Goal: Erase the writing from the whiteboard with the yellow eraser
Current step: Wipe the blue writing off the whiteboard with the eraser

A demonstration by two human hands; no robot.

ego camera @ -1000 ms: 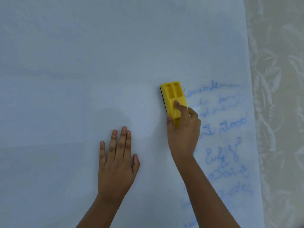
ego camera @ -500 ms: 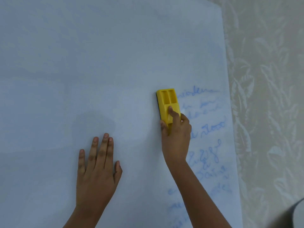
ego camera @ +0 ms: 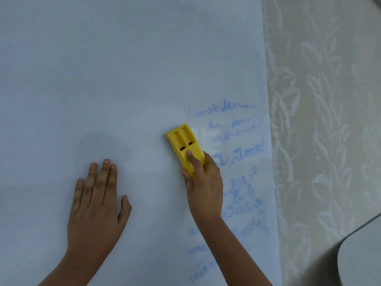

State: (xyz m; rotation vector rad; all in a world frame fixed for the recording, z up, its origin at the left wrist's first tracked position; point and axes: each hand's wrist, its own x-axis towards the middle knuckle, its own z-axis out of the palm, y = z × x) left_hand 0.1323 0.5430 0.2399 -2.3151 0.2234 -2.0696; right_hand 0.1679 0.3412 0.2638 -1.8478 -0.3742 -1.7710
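Note:
The whiteboard (ego camera: 123, 79) is a pale sheet that fills most of the head view. Faint blue handwriting (ego camera: 237, 145) runs down its right side in several lines. My right hand (ego camera: 204, 182) grips the yellow eraser (ego camera: 183, 145) and presses it flat on the sheet, just left of the writing, tilted a little to the left. My index finger lies along its back. My left hand (ego camera: 97, 205) rests flat on the sheet to the left, fingers together, holding nothing.
A cream cloth with a leaf pattern (ego camera: 319, 120) lies beyond the sheet's right edge. A rounded grey-white object (ego camera: 362, 256) pokes in at the bottom right corner.
The eraser has slid down along the left edge of the writing and tilted left. The view has shifted, so more of the patterned cloth shows on the right. My left hand stays flat.

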